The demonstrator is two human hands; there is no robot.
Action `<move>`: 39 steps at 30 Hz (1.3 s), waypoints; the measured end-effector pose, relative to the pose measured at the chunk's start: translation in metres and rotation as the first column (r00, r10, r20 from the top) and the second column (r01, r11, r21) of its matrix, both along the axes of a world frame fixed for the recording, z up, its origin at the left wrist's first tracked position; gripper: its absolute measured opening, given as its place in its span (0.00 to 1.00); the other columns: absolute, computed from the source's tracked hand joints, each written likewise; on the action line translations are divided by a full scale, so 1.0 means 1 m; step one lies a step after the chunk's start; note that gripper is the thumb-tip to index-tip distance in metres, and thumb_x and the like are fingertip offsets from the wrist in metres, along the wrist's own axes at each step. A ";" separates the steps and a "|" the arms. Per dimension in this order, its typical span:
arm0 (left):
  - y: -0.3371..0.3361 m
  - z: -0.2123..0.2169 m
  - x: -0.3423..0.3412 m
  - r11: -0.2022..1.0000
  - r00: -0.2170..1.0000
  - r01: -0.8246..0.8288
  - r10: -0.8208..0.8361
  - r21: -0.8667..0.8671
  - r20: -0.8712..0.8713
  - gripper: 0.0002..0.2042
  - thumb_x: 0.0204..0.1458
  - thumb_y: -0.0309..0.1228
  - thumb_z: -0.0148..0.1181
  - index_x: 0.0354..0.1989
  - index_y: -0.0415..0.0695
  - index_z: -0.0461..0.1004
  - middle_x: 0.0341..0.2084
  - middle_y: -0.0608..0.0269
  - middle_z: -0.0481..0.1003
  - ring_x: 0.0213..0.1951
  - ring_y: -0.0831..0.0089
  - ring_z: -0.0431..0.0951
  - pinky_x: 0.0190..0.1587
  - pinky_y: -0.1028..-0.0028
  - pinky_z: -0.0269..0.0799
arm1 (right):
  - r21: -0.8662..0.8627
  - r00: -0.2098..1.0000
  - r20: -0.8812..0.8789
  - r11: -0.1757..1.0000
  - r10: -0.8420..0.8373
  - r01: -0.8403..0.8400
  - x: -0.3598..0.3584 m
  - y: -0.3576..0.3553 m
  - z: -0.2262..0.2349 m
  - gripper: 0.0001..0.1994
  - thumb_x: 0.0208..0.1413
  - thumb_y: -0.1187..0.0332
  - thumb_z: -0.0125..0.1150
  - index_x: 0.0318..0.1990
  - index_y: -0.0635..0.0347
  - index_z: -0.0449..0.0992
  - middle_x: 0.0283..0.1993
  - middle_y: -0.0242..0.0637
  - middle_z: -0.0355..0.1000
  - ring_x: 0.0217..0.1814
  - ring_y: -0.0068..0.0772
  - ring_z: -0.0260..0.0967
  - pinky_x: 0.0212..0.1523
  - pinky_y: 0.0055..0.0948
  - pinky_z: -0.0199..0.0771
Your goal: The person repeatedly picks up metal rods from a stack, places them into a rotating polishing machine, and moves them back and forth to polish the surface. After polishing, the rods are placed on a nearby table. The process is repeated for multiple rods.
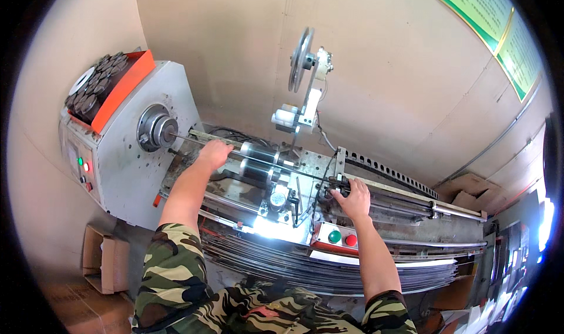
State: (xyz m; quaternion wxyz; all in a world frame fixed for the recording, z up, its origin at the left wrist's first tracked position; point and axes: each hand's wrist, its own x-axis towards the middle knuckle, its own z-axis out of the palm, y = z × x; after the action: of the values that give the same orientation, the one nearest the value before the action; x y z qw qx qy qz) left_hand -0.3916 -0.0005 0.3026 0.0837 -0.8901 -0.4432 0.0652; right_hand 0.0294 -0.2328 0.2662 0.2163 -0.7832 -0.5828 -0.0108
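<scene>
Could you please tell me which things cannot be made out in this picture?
All in the head view:
Left hand: its own back hides most of its fingers, so its hold on the thin rod is unclear.
Rod's left end: hidden inside the chuck.
Right hand: covers part of the dark fitting, so grip or mere touch cannot be told.
Upper green poster: cut off by the upper edge, its print too small.

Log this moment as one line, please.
left hand: holding thin rod | right hand: at dark fitting | rod: left end at chuck
</scene>
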 end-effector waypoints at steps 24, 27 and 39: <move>-0.025 -0.003 0.026 0.999 0.995 0.022 -0.018 -0.032 0.096 0.09 0.52 0.28 0.52 0.36 0.46 0.78 0.35 0.54 0.80 0.45 0.56 0.79 0.49 0.58 0.72 | 0.091 0.999 0.006 0.995 0.033 -0.033 0.005 -0.014 -0.002 0.36 0.46 0.45 0.70 0.53 0.68 0.75 0.60 0.51 0.70 0.66 0.52 0.62 0.67 0.46 0.59; -0.029 -0.007 0.024 1.000 0.997 0.031 -0.031 -0.002 0.068 0.09 0.53 0.29 0.51 0.36 0.46 0.79 0.36 0.54 0.81 0.45 0.56 0.79 0.50 0.58 0.72 | 0.096 1.000 0.004 0.995 0.024 -0.024 0.002 -0.018 -0.004 0.35 0.46 0.46 0.71 0.53 0.69 0.75 0.60 0.51 0.70 0.66 0.52 0.63 0.67 0.46 0.60; -0.025 -0.007 0.030 0.999 0.999 0.033 -0.033 -0.002 0.027 0.08 0.54 0.28 0.51 0.39 0.46 0.76 0.35 0.56 0.80 0.45 0.57 0.79 0.48 0.59 0.73 | 0.083 0.999 0.021 0.996 0.028 -0.029 0.006 -0.017 -0.003 0.35 0.46 0.46 0.71 0.52 0.70 0.75 0.59 0.53 0.71 0.64 0.53 0.64 0.66 0.46 0.61</move>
State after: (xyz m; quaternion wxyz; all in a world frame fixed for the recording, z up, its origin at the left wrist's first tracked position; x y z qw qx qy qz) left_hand -0.3611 -0.0258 0.2951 0.0777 -0.8982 -0.4295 0.0525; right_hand 0.0358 -0.2493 0.2637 0.2434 -0.7649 -0.5950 -0.0399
